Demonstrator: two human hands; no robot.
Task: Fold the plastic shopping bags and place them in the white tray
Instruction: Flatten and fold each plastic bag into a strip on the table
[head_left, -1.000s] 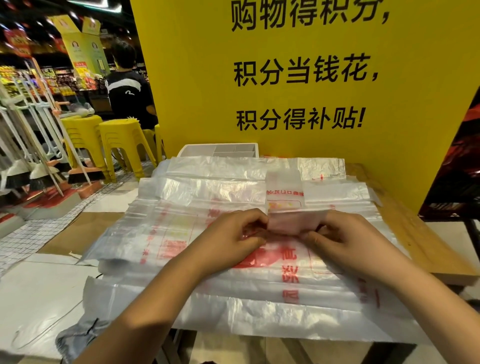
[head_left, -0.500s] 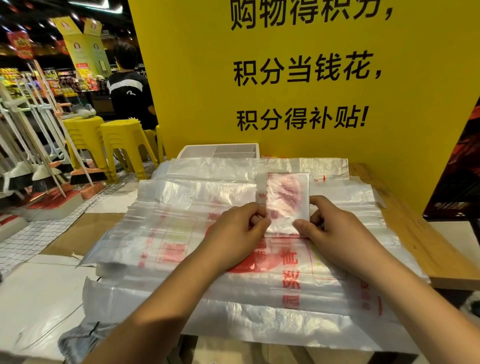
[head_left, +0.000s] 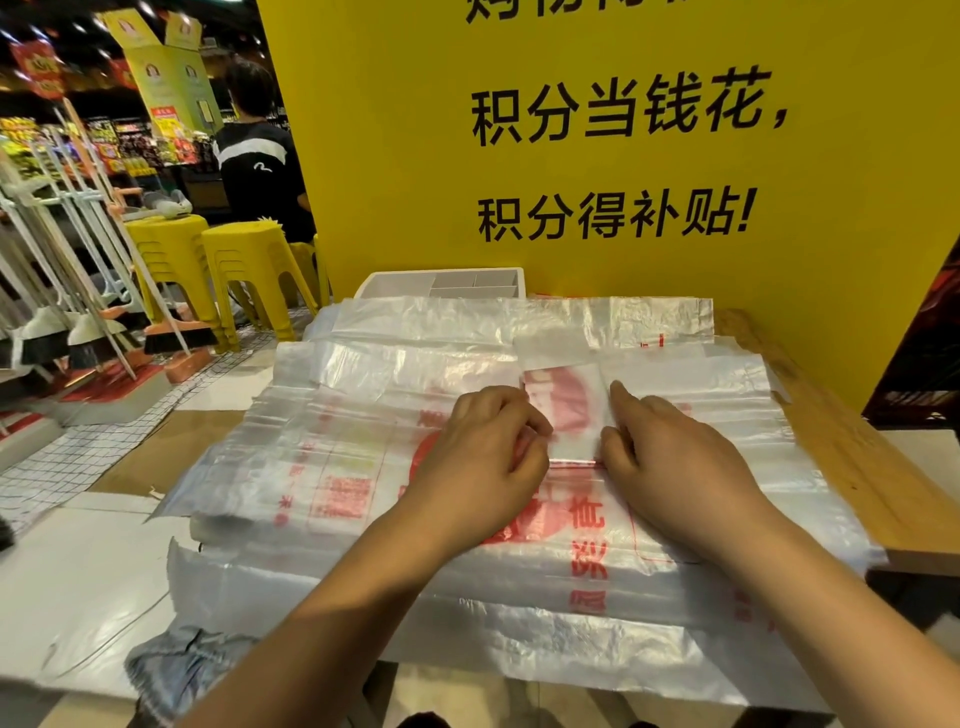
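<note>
The white tray, split into compartments, waits at the back left of the wooden table, behind the stack of flat bags, handy for finished packets. In front, the left hand pinches the left edge of the folded bag with curled fingers. The right hand presses its right edge with straighter fingers, probably to flatten the crease. The bags' red print is too creased to read. The yellow sign behind reads "积分当钱花," and "积分得补贴!".
</note>
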